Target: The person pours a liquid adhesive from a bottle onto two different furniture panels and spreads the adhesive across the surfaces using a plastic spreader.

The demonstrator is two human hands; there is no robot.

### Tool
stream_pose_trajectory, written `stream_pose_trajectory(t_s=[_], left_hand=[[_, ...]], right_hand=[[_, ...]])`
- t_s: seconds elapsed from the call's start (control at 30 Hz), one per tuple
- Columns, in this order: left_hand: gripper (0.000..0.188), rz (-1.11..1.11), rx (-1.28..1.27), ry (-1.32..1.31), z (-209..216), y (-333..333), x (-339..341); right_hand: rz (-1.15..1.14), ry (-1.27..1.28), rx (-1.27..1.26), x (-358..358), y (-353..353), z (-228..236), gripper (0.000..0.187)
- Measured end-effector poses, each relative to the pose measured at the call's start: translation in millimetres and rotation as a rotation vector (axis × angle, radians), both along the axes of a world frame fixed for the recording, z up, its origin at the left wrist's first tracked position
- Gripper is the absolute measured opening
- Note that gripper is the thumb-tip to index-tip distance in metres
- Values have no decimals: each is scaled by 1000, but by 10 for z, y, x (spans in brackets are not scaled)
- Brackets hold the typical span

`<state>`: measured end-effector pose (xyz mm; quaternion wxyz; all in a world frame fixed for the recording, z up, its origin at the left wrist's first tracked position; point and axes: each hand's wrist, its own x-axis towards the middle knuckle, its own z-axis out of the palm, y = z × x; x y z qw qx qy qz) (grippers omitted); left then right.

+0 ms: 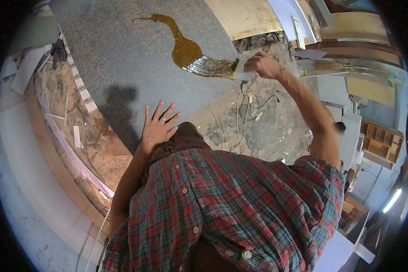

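Observation:
A large grey speckled sheet (pixel 122 59) lies in front of me. On it is a pool of amber, glue-like liquid (pixel 186 52) with a thin tail curling to the far left. From the pool, ridged streaks run right toward the sheet's edge. There my right hand (pixel 264 66) pinches a pale, flat spreader (pixel 243 67), its edge against the end of the streaks. My left hand (pixel 157 130), a ring on one finger, rests with fingers spread on the sheet's near edge, apart from the liquid.
Beyond the right edge lie a plywood board (pixel 247 18) and a stained floor (pixel 267 131) with looped cords (pixel 240 122). Boards (pixel 358 27) and a wooden compartment unit (pixel 381 141) stand farther right. Scraps and debris (pixel 77 136) cover the ground at left.

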<state>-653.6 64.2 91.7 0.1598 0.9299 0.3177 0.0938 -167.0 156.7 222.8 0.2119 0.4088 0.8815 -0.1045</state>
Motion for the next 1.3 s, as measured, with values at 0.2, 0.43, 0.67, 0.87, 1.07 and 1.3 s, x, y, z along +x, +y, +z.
stream_pose_trajectory(t_s=[0.2,0.43,0.67,0.87,1.07,1.3], left_hand=[[48,-6,44,-24,17,6,-11],[49,-13,65,-52,67,19,-27],[48,3,-113,5,216,9,-49],[48,20,-90,-66,248,13,-51],[48,29,-151,-81,224,-11,-51],[50,-15,-462,-170,308,307,-232]], right_hand=[[-210,-112,-160,364,-411,2,41],[-723,355,-203,-1,-1072,975,40],[-379,182,423,-1321,-697,603,37],[-646,-27,178,-1075,-580,92,32],[-723,26,251,-720,-254,-269,25],[-949,250,110,-643,-480,-467,30]])
